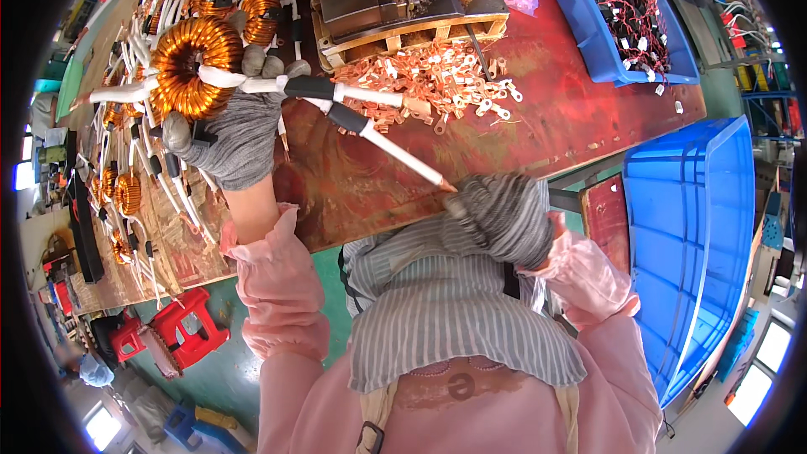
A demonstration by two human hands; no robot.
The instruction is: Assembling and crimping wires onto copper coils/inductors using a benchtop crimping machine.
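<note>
The left hand [231,139] clasps a copper coil [181,42] over the left side of the counter [370,185]; by its front edge, the curled right hand [504,214] seems to pinch one white lead's [403,154] tip.

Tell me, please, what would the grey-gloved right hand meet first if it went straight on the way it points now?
The grey-gloved right hand would probably first meet the bare copper tip of the straight, white-sleeved lead; they may be touching, as depth is unclear.

floor [229,382]: green | table [546,88]: worn, red-brown | stool [187,332]: red, left | windows [751,395]: bright, both lower corners
</note>
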